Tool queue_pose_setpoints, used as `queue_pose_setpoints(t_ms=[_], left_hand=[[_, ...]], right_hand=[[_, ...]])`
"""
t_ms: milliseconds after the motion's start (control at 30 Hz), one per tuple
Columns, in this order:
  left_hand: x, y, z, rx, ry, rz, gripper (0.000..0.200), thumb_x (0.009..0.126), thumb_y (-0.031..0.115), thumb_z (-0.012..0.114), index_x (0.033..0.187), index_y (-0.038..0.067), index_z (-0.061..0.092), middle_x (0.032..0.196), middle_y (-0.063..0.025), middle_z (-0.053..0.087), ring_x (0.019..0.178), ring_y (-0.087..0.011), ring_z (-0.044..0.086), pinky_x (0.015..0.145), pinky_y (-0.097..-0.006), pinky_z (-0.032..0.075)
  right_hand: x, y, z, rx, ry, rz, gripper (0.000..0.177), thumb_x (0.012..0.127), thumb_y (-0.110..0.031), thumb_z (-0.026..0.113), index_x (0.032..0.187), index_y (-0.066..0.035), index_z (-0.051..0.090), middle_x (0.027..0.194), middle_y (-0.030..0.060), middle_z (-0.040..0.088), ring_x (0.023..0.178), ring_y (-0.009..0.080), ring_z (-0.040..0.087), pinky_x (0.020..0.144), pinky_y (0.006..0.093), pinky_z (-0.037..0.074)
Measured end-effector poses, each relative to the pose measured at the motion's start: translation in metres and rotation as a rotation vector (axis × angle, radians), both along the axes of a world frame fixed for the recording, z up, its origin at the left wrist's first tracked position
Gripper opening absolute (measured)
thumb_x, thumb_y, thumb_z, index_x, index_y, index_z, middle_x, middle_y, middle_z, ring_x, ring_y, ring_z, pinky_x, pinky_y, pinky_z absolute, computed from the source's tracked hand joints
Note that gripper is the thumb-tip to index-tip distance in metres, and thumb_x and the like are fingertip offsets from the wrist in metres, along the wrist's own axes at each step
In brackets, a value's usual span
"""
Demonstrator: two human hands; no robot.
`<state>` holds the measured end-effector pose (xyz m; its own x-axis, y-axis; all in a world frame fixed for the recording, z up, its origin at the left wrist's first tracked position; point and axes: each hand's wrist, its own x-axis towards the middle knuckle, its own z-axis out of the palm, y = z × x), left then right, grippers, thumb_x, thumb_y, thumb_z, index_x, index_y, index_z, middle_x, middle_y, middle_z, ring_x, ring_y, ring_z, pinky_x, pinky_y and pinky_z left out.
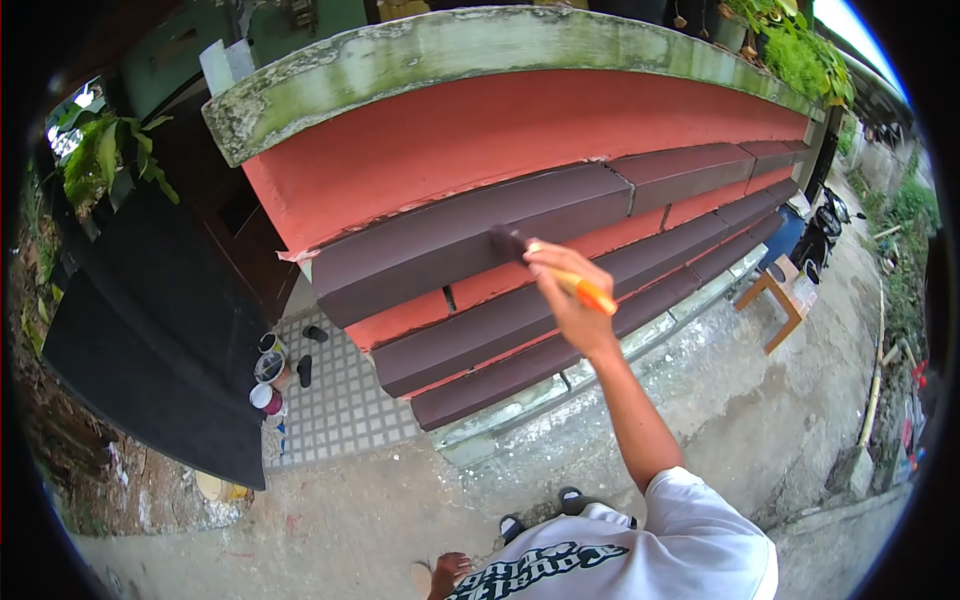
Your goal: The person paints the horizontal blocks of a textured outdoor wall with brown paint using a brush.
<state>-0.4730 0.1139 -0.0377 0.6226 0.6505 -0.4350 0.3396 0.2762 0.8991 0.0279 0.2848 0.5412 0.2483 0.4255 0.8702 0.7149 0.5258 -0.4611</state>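
Note:
My right hand point(572, 292) is closed around the orange and yellow handle of a paintbrush point(590, 294). The brush's dark bristles touch the front face of the top dark brown ledge point(450, 245) on a coral-red wall point(400, 165). Below it run a middle brown ledge point(470, 338) and a lowest one point(490, 393), with coral-red strips between them. Low in the view, beside my white shirt, my left hand point(452, 570) hangs down; its fingers are too small to make out clearly.
Paint containers point(265, 398) stand on the tiled floor point(350, 390) at the left, beside a black panel point(150, 330). A wooden stool point(772, 308), a blue drum point(785, 238) and a motorcycle point(828, 225) are at the right. Mossy concrete point(450, 45) caps the wall.

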Motion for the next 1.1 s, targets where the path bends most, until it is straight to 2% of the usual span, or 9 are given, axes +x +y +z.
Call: queue_pose_setpoints(t_ms=[133,333,433,533,600,667,800,900,1100], left_hand=[[0.013,0.008,-0.005,-0.095,0.033,0.032,0.042,0.098,0.037,0.053,0.129,0.007,0.054,0.124,-0.0135,0.065,0.104,-0.0258,0.069,0.086,-0.0411,0.054],[0.039,0.024,0.009,-0.530,0.036,0.378,0.038,0.098,0.034,0.054,0.125,0.008,0.058,0.116,-0.0132,0.070,0.104,-0.0283,0.069,0.085,-0.0419,0.055],[0.049,0.011,0.030,-0.380,0.029,0.333,0.036,0.100,0.029,0.052,0.128,0.006,0.055,0.121,-0.0144,0.067,0.108,-0.0293,0.068,0.087,-0.0413,0.055],[0.052,0.009,0.022,-0.241,-0.022,0.110,0.035,0.102,0.023,0.049,0.131,0.004,0.052,0.127,-0.0162,0.064,0.112,-0.0308,0.067,0.091,-0.0420,0.055],[0.063,0.003,0.027,-0.397,-0.045,0.272,0.037,0.100,0.019,0.051,0.132,-0.001,0.051,0.130,-0.0194,0.062,0.118,-0.0322,0.064,0.101,-0.0422,0.051],[0.078,-0.005,0.039,-0.416,-0.001,0.378,0.041,0.094,0.015,0.057,0.129,-0.007,0.057,0.130,-0.0206,0.062,0.124,-0.0327,0.060,0.110,-0.0403,0.046],[0.081,-0.006,0.020,0.082,0.031,-0.047,0.038,0.096,0.025,0.057,0.127,0.003,0.061,0.129,-0.0152,0.064,0.118,-0.0297,0.064,0.103,-0.0384,0.050],[0.102,-0.008,0.026,0.228,0.137,-0.171,0.034,0.102,0.017,0.050,0.131,-0.002,0.049,0.125,-0.0201,0.063,0.113,-0.0315,0.067,0.095,-0.0419,0.056],[0.134,-0.037,0.037,0.019,0.176,0.001,0.037,0.102,0.022,0.052,0.132,0.001,0.050,0.125,-0.0171,0.064,0.113,-0.0290,0.067,0.092,-0.0407,0.056]], right_hand=[[0.075,-0.005,-0.015,0.111,0.247,-0.151,0.015,0.092,-0.002,0.066,0.104,-0.001,0.074,0.110,0.0156,0.073,0.106,0.0237,0.070,0.092,0.0333,0.054],[0.110,-0.012,-0.014,0.186,0.055,-0.592,0.014,0.094,-0.006,0.064,0.104,-0.004,0.073,0.109,0.0150,0.073,0.106,0.0301,0.070,0.090,0.0388,0.055],[0.072,0.001,-0.016,0.166,-0.046,-0.475,0.014,0.092,-0.007,0.065,0.103,-0.005,0.073,0.105,0.0143,0.073,0.104,0.0318,0.069,0.090,0.0410,0.054],[0.036,-0.001,-0.011,0.114,0.083,-0.088,0.013,0.088,-0.002,0.068,0.100,-0.003,0.074,0.104,0.0142,0.074,0.102,0.0284,0.071,0.089,0.0372,0.056],[0.034,-0.004,-0.006,0.051,0.186,0.138,0.014,0.087,-0.001,0.069,0.100,-0.002,0.074,0.105,0.0141,0.074,0.103,0.0259,0.071,0.088,0.0347,0.056],[0.064,0.004,-0.011,0.137,0.130,0.071,0.014,0.088,0.000,0.068,0.100,-0.002,0.074,0.105,0.0141,0.074,0.102,0.0244,0.071,0.088,0.0332,0.056],[0.130,-0.005,-0.015,0.174,0.208,-0.139,0.013,0.089,0.002,0.066,0.099,0.000,0.074,0.103,0.0143,0.073,0.103,0.0256,0.070,0.090,0.0343,0.054],[0.162,-0.019,-0.011,0.235,0.109,-0.406,0.015,0.088,0.002,0.065,0.101,-0.001,0.073,0.105,0.0142,0.073,0.104,0.0295,0.069,0.089,0.0376,0.055],[0.136,-0.003,-0.016,0.213,-0.082,-0.402,0.017,0.088,-0.004,0.068,0.103,-0.007,0.074,0.107,0.0140,0.072,0.097,0.0301,0.069,0.083,0.0393,0.055]])
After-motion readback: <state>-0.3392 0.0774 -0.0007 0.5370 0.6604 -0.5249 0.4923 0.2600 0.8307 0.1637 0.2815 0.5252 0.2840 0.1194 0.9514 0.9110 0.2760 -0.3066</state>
